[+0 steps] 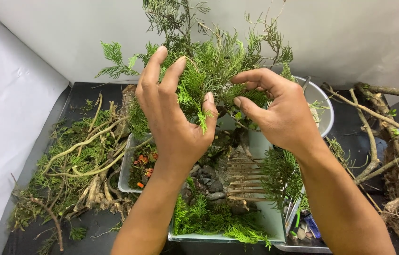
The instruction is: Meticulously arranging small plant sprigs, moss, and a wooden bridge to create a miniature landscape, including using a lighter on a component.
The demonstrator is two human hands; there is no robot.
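Both your hands are up in the green cypress-like foliage (209, 66) of a small tree that rises from a pale rectangular tray (271, 218) at the middle of the dark table (79, 89): your left hand (173, 118) is spread wide with its fingers among the sprigs, and your right hand (275, 106) pinches a tuft between thumb and curled fingers. Below them the tray holds dark stones (207, 179), a little ladder of wooden sticks (246, 182) and low green sprigs. Cut roots and twigs (79, 165) lie heaped to the left, a metal bowl (323, 106) sits behind your right hand, and bare branches (388, 137) lie to the right.
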